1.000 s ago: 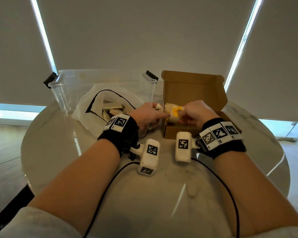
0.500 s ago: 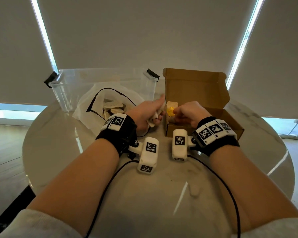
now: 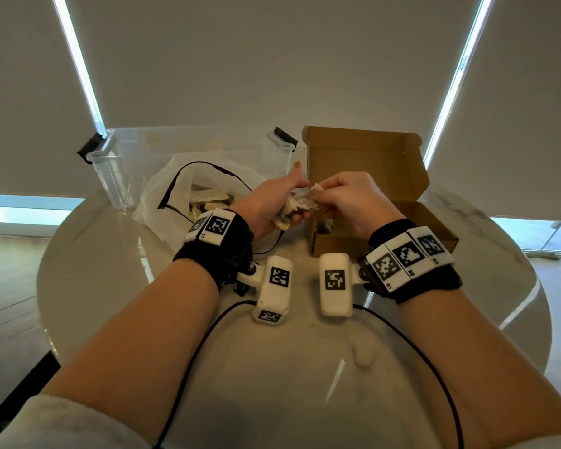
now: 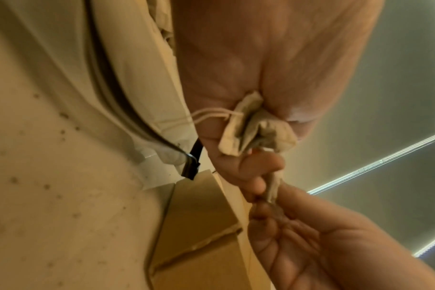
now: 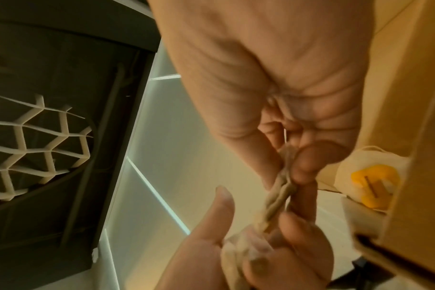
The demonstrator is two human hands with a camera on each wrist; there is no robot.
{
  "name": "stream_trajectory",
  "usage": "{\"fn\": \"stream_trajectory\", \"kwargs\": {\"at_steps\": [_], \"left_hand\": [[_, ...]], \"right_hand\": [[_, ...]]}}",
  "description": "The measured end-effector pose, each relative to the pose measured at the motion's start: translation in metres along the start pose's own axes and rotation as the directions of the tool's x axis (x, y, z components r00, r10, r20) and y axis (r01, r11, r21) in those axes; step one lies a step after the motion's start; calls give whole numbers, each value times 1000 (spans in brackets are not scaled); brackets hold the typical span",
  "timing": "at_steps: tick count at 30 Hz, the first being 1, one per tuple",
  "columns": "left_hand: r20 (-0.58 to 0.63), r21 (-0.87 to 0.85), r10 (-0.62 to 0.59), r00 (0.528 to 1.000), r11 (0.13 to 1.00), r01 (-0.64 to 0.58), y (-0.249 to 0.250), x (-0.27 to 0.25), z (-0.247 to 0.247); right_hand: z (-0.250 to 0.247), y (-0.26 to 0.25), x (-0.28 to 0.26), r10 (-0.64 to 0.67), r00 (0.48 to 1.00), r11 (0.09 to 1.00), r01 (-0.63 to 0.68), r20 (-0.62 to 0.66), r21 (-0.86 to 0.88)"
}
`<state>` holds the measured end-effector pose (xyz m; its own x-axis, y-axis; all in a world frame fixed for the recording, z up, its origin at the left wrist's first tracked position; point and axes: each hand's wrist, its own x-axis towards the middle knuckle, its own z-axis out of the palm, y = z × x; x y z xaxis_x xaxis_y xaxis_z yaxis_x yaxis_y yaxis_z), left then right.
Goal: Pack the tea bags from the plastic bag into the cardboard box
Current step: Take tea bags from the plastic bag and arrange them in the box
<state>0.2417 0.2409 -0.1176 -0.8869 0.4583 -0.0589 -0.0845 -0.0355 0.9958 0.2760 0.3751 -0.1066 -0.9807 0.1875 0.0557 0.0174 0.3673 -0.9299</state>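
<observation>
The left hand (image 3: 269,202) clutches a bunch of crumpled beige paper tea bags (image 3: 293,207); the right hand (image 3: 347,202), no longer pressing the yellow-tagged bag into the brown cardboard box (image 3: 431,228) at one o'clock, now pinches one bag from that bunch for packing; more wait in the white plastic bag (image 3: 162,196) at eleven o'clock.

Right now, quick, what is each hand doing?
Left hand: closed, gripping a bunch of tea bags.
Right hand: closed, pinching one tea bag from that bunch.

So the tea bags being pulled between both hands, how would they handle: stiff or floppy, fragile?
Probably floppy: the tea bags crumple in the left hand. Likely light, since the right hand lifts one by a fingertip pinch. Possibly tangle-prone and tearable: a thin string loops out of the bunch.
</observation>
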Motion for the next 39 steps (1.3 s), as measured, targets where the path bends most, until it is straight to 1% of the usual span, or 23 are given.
{"fn": "stream_trajectory", "kwargs": {"at_steps": [1, 2, 3, 4, 5, 7, 9, 10, 12, 13, 15, 17, 20, 22, 23, 25, 26, 28, 29, 30, 32, 36, 39], "left_hand": [[0, 15, 14, 1000, 1000, -14, -1, 1, 0], [-7, 37, 33, 999, 999, -32, -1, 2, -2], [-15, 60, 57, 998, 997, -56, -2, 3, -3], [-17, 90, 92, 996, 992, -90, -4, 4, -4], [-6, 129, 130, 992, 983, -128, -5, 4, -5], [28, 208, 199, 980, 957, -201, -6, 4, -5], [36, 243, 257, 966, 935, -258, -6, 3, -3], [21, 237, 278, 960, 932, -275, -6, 3, -2], [-26, 196, 291, 956, 940, -280, -5, 4, -1], [-51, 173, 288, 956, 945, -276, -5, 4, -1], [-102, 148, 279, 955, 953, -263, -5, 7, -3], [-128, 147, 273, 954, 956, -254, -6, 10, -4], [-121, 182, 268, 956, 952, -245, -7, 10, -4], [-117, 214, 265, 957, 948, -236, -7, 10, -2], [-114, 225, 250, 961, 949, -220, -7, 10, -1], [-93, 217, 166, 982, 966, -142, -6, 9, 2], [-67, 193, 101, 993, 977, -86, -5, 9, 3], [-14, 114, -9, 1000, 993, 11, -6, 9, 4], [-3, 80, -37, 999, 996, 37, -7, 10, 4], [-3, 59, -49, 999, 997, 49, -8, 11, 4], [-13, 38, -56, 998, 998, 56, -9, 12, 5], [-20, 20, -63, 998, 998, 64, -9, 10, 6], [-4, -30, -80, 997, 996, 80, -9, 10, 4]], "right_hand": [[-2, 1, 2, 42, 998, 996, -39, -41, 83], [-5, 1, 3, 95, 994, 976, -81, -59, 201], [-8, 0, 3, 147, 988, 934, -122, -49, 334], [-10, 0, 3, 188, 982, 879, -159, -21, 449], [-12, 0, 3, 215, 976, 829, -194, 21, 524], [-13, 1, 1, 234, 965, 775, -260, 121, 575], [-12, 2, 1, 240, 951, 761, -310, 197, 570], [-11, 2, 1, 236, 947, 764, -320, 218, 560], [-10, 1, 0, 221, 949, 788, -309, 224, 532], [-10, 1, 1, 197, 959, 825, -276, 206, 494], [-10, 2, 3, 115, 983, 901, -165, 145, 401], [-13, 4, 5, 41, 994, 946, -72, 103, 315], [-14, 5, 3, -41, 995, 972, 19, 90, 234], [-15, 6, 3, -77, 997, 988, 77, -4, 133], [-16, 5, 4, -75, 996, 992, 80, -57, 96], [-19, 7, 9, -11, 990, 999, 16, -142, 37], [-20, 8, 12, 57, 986, 998, -55, -159, 15], [-21, 11, 15, 232, 967, 972, -234, -104, -4], [-18, 12, 15, 296, 953, 954, -298, -59, -23], [-16, 13, 16, 332, 943, 941, -333, -31, -56], [-9, 17, 19, 339, 940, 937, -340, -18, -83], [-2, 17, 28, 311, 948, 950, -312, -73, -13], [-2, 18, 28, 332, 943, 942, -328, -39, 76]]}}
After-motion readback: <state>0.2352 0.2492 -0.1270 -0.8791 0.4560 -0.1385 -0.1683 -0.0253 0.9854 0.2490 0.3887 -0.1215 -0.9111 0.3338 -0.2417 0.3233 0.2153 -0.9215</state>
